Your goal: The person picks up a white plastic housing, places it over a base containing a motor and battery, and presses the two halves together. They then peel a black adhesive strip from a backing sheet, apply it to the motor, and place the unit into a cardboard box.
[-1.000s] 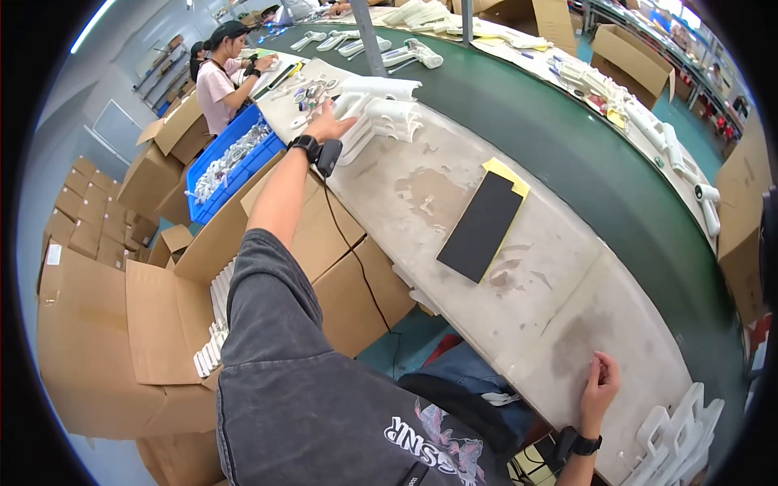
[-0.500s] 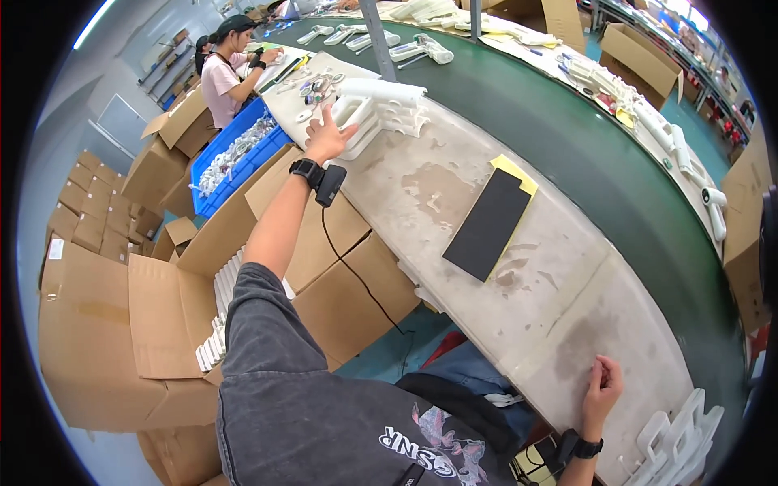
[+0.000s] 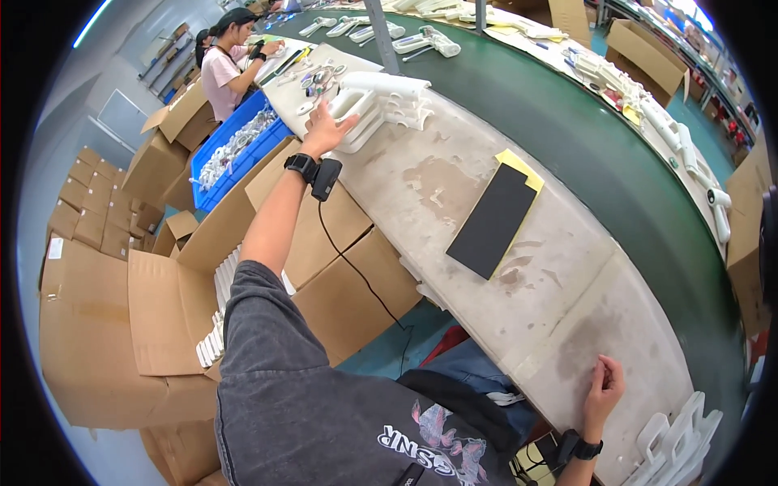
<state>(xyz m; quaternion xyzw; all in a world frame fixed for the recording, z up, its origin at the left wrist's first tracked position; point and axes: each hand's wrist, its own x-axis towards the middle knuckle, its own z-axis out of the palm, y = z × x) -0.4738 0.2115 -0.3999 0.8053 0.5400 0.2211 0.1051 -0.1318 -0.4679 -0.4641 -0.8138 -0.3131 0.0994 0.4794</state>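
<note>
White plastic parts [image 3: 369, 105] are stacked in the upper middle of the frame, at the far end of the long pale surface [image 3: 567, 283]. The left hand [image 3: 324, 130] reaches out to this stack with the arm stretched long; its fingers [image 3: 344, 125] are spread and released, touching the near side of the stack without closing on it. A black watch and a small black device with a cable sit at this wrist.

The right hand [image 3: 604, 389] rests on the surface in the lower right of the frame, fingers loosely curled, holding nothing. More white plastic frames [image 3: 677, 441] lie just beside it at the lower right edge.

A black flat sheet [image 3: 494, 219] on a yellow sheet [image 3: 519, 166] lies in the middle of the surface, well apart from both hands. A green conveyor belt [image 3: 583, 138] runs behind the surface and carries white parts. Open cardboard boxes [image 3: 340, 259] stand under the left arm, and a blue bin [image 3: 235, 150] with small white pieces is at the upper left, near another person [image 3: 223, 65].

Compared with one second earlier, the left hand has moved a little further onto the stack, and the right hand has stayed in the same place.
</note>
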